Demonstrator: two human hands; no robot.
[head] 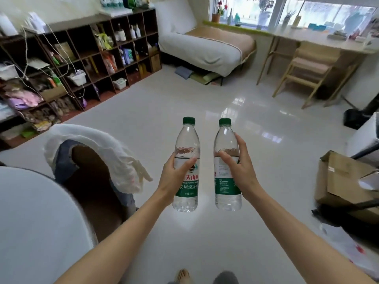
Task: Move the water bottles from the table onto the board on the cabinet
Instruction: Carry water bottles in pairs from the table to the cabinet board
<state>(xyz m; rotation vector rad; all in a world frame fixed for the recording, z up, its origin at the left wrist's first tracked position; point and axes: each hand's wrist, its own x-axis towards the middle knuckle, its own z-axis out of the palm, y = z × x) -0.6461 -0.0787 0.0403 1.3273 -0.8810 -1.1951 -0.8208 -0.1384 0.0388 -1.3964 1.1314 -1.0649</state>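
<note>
I carry two clear water bottles with green caps and green labels, both upright above the white floor. My left hand [174, 177] grips the left bottle [187, 140] around its middle. My right hand [239, 167] grips the right bottle [225, 138] the same way, thumb across the label. The two bottles stand side by side, a small gap between them. At the lower left, the white round table [37, 218] edge is in view. The dark cubby cabinet [86, 50] runs along the left wall, with a light board [114, 14] on its top carrying several bottles.
A chair draped with white cloth and jeans [92, 158] stands left of my arms. Cardboard boxes [344, 181] sit at the right. A bed [205, 46], a wooden chair [307, 72] and a desk [320, 41] line the far side. Open floor lies ahead.
</note>
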